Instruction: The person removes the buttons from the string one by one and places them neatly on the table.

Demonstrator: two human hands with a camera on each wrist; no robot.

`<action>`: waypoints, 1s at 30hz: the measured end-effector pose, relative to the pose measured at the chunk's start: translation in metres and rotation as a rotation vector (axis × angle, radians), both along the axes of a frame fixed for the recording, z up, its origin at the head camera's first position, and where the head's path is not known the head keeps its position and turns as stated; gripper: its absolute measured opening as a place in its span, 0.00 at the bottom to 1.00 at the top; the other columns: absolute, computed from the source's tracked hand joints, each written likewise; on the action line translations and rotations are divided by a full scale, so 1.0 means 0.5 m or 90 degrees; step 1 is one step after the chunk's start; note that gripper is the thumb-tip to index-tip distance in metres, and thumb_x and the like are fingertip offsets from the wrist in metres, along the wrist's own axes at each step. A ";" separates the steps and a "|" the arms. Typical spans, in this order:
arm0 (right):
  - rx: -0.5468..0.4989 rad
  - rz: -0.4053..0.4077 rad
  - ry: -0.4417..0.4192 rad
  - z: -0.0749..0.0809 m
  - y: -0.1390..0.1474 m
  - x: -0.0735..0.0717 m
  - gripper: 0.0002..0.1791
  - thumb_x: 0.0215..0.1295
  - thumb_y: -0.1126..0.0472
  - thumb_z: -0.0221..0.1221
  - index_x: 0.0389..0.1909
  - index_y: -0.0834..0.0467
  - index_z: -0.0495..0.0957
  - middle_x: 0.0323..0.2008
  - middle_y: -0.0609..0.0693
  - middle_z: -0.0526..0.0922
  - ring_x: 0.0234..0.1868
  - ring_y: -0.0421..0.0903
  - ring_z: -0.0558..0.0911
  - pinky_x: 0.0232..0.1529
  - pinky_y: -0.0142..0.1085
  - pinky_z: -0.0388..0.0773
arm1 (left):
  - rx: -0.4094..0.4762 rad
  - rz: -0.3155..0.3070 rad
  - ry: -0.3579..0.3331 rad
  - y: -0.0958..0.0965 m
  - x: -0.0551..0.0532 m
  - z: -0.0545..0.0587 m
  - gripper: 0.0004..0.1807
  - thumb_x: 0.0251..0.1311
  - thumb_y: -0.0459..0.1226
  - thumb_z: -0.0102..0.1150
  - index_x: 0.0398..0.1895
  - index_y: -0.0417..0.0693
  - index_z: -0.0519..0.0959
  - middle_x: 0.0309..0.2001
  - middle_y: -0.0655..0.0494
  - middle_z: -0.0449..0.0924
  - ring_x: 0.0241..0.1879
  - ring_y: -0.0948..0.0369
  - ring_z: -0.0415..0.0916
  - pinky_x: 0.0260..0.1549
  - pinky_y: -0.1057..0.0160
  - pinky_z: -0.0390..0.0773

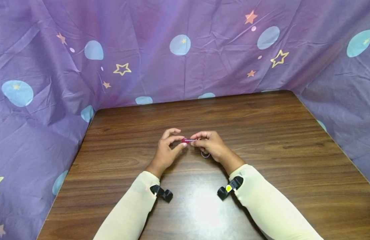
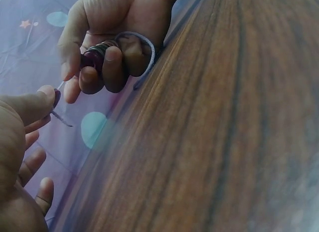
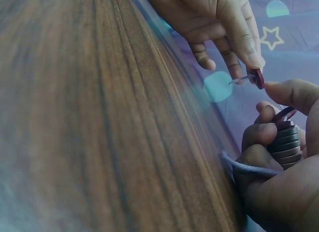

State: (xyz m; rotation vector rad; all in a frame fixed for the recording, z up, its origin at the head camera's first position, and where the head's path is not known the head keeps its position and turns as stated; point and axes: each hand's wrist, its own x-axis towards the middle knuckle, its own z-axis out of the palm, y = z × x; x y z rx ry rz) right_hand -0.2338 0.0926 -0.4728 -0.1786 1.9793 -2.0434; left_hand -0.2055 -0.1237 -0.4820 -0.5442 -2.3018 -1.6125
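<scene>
Between thumb and fingertip my left hand [image 1: 165,151] pinches a flat dark red bead [image 3: 257,78], with its other fingers spread apart. A thin pale lilac cord [image 2: 151,55] runs through the bead, and a short tail of it sticks out on the left hand's side. Facing it, my right hand [image 1: 214,146] has thumb and forefinger at the cord close beside the bead. Its curled lower fingers grip a stack of flat round beads [image 3: 285,145], dark, brownish and dark red, strung on the cord. From this stack a loop of cord hangs below the right hand.
Both hands are above the middle of a brown wood-grain table [image 1: 119,200]. A purple curtain [image 1: 155,43] with stars and blue dots surrounds its back and sides. Each pale sleeve carries a black wrist camera [image 1: 165,194]. Bright glare falls near the table's front.
</scene>
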 end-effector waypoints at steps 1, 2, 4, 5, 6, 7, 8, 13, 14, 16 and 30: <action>0.006 0.001 0.004 0.001 0.000 0.000 0.17 0.62 0.70 0.71 0.51 0.72 0.86 0.18 0.42 0.77 0.17 0.37 0.69 0.18 0.29 0.65 | 0.000 0.000 0.002 0.000 -0.001 0.000 0.12 0.62 0.30 0.77 0.48 0.35 0.90 0.66 0.38 0.79 0.68 0.42 0.77 0.62 0.67 0.73; 0.014 0.001 0.008 0.000 0.000 0.000 0.18 0.62 0.69 0.72 0.52 0.72 0.85 0.17 0.41 0.77 0.17 0.37 0.69 0.18 0.28 0.65 | 0.000 0.000 0.002 0.000 -0.001 0.000 0.12 0.62 0.29 0.77 0.48 0.35 0.90 0.66 0.37 0.79 0.67 0.41 0.77 0.63 0.67 0.73; 0.024 -0.001 0.014 0.001 0.000 -0.001 0.20 0.61 0.68 0.73 0.53 0.73 0.85 0.16 0.41 0.76 0.17 0.37 0.70 0.18 0.28 0.66 | -0.002 0.001 0.003 -0.001 -0.001 0.000 0.12 0.62 0.29 0.76 0.48 0.34 0.90 0.66 0.36 0.78 0.67 0.41 0.77 0.63 0.67 0.74; 0.027 -0.001 0.016 0.001 0.001 -0.001 0.20 0.62 0.68 0.74 0.53 0.73 0.85 0.16 0.41 0.76 0.18 0.37 0.70 0.19 0.28 0.66 | -0.003 0.001 0.002 -0.001 -0.001 -0.001 0.12 0.63 0.29 0.76 0.48 0.34 0.90 0.66 0.36 0.78 0.67 0.41 0.77 0.64 0.67 0.74; 0.030 -0.001 0.017 0.000 0.001 -0.002 0.21 0.62 0.68 0.74 0.53 0.73 0.85 0.17 0.40 0.76 0.18 0.37 0.70 0.19 0.29 0.66 | -0.003 0.002 0.002 -0.001 -0.001 -0.001 0.12 0.63 0.29 0.76 0.48 0.34 0.90 0.66 0.36 0.78 0.67 0.41 0.77 0.64 0.67 0.74; 0.032 -0.001 0.018 0.001 0.001 -0.002 0.20 0.62 0.67 0.74 0.53 0.73 0.85 0.17 0.40 0.76 0.18 0.37 0.70 0.19 0.29 0.66 | -0.005 0.003 0.000 -0.001 -0.001 -0.001 0.12 0.63 0.29 0.76 0.48 0.34 0.90 0.67 0.37 0.78 0.68 0.41 0.77 0.64 0.67 0.74; 0.035 0.000 0.020 0.000 0.002 -0.002 0.19 0.63 0.67 0.73 0.52 0.73 0.85 0.17 0.41 0.76 0.18 0.37 0.70 0.19 0.29 0.66 | -0.006 0.003 -0.002 -0.001 -0.002 -0.001 0.12 0.63 0.29 0.76 0.48 0.34 0.90 0.67 0.37 0.78 0.68 0.41 0.77 0.65 0.66 0.74; 0.042 -0.009 0.030 0.000 0.002 -0.001 0.10 0.67 0.67 0.71 0.46 0.68 0.88 0.18 0.42 0.75 0.18 0.37 0.69 0.20 0.29 0.66 | -0.004 0.007 -0.009 -0.001 -0.003 -0.002 0.13 0.63 0.29 0.76 0.49 0.33 0.89 0.67 0.37 0.77 0.67 0.40 0.76 0.63 0.54 0.80; 0.043 -0.011 0.032 0.000 0.002 -0.001 0.09 0.67 0.67 0.71 0.45 0.67 0.88 0.18 0.42 0.75 0.18 0.37 0.69 0.20 0.29 0.66 | -0.002 0.007 -0.010 -0.001 -0.003 -0.003 0.13 0.64 0.29 0.75 0.49 0.33 0.89 0.67 0.37 0.77 0.67 0.39 0.76 0.62 0.52 0.82; 0.044 -0.018 0.032 0.001 0.002 -0.001 0.05 0.68 0.67 0.70 0.42 0.64 0.89 0.18 0.42 0.76 0.19 0.38 0.69 0.20 0.29 0.67 | 0.002 0.006 -0.014 -0.001 -0.003 -0.002 0.13 0.64 0.28 0.75 0.50 0.32 0.89 0.67 0.36 0.76 0.66 0.39 0.77 0.57 0.51 0.85; 0.038 -0.055 0.022 0.005 0.005 -0.003 0.03 0.68 0.67 0.69 0.39 0.63 0.89 0.21 0.41 0.78 0.21 0.37 0.73 0.22 0.28 0.69 | -0.018 0.035 -0.022 -0.001 -0.005 -0.002 0.12 0.65 0.31 0.75 0.50 0.35 0.90 0.66 0.38 0.78 0.68 0.41 0.77 0.63 0.52 0.84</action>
